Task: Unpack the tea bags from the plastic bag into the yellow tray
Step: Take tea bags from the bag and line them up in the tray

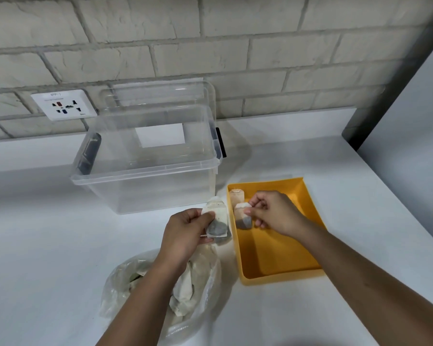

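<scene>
Pinching one tea bag over the yellow tray, the right hand is seen; further tea bags are gripped by the left hand above the plastic bag

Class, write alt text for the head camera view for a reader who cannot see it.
Over a yellow tray on a white counter, the right hand holds a tea bag while the left hand holds more tea bags. A plastic bag of tea bags lies near; a clear bin stands behind.
</scene>
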A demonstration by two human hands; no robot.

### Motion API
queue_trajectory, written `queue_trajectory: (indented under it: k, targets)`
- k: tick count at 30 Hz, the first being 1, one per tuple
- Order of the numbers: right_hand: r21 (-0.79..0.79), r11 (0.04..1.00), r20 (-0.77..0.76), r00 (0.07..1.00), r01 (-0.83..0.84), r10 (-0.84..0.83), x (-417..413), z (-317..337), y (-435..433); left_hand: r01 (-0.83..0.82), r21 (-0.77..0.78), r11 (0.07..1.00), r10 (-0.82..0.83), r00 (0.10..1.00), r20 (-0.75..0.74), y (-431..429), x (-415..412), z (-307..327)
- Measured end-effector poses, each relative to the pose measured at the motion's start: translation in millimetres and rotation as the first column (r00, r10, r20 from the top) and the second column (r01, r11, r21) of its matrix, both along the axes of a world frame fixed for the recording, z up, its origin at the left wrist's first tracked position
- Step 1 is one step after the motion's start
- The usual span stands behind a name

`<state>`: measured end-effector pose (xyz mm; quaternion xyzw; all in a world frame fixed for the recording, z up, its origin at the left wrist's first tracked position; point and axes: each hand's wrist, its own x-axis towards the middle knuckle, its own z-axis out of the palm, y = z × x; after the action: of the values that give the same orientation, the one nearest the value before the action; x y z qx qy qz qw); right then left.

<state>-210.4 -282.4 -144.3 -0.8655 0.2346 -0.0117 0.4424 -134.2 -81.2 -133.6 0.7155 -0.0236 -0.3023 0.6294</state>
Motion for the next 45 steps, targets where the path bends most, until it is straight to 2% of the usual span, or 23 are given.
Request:
queue_trajectory:
  k: [6, 11, 17, 19, 21, 23, 27, 31, 39, 45]
  targets:
    - [-0.192, 0.974, 0.114, 0.988, 0.124, -0.103, 22, -18, 2, 0.007, -0.005, 1.0, -0.007, 1.0, -0.007, 2, 0, 2]
    - [-0.256, 0.954, 0.13, 0.984, 0.156, -0.126, 28, -24, 5, 0.024, -0.025, 0.999, -0.024, 0.999, -0.029, 5, -1, 1]
    - [-0.212, 0.966, 0.075, 0.988, 0.144, -0.131, 16, -14, 4, 0.014, -0.06, 0.998, -0.018, 0.998, -0.056, 6, -2, 3]
    - [-0.24, 0.952, 0.189, 0.971, 0.189, -0.145, 4, -3, 13, 0.015, -0.072, 0.997, -0.02, 0.998, -0.065, 6, -2, 3]
    - [-0.12, 0.974, 0.367, 0.92, 0.191, -0.135, -6, 9, 30, 0.023, -0.075, 0.997, -0.028, 0.997, -0.066, 5, -2, 4]
    - [-0.036, 0.994, 0.444, 0.893, 0.104, -0.078, -12, 18, 46, 0.037, -0.074, 0.997, -0.041, 0.997, -0.058, 4, -3, 6]
    - [-0.095, 0.993, 0.435, 0.9, 0.073, -0.025, -10, 18, 57, 0.064, -0.069, 0.996, -0.067, 0.997, -0.044, 4, -6, 10]
    - [-0.04, 0.996, 0.429, 0.902, 0.076, -0.051, -11, 15, 59, 0.073, -0.079, 0.994, -0.078, 0.995, -0.057, 6, -7, 12]
    - [-0.053, 0.995, 0.489, 0.871, 0.08, -0.044, -12, 18, 62, 0.042, -0.114, 0.993, -0.06, 0.986, -0.158, 3, -5, 20]
    - [-0.006, 1.0, 0.437, 0.9, -0.013, 0.014, -17, 17, 57, 0.032, -0.134, 0.99, -0.065, 0.968, -0.244, -2, -2, 23]
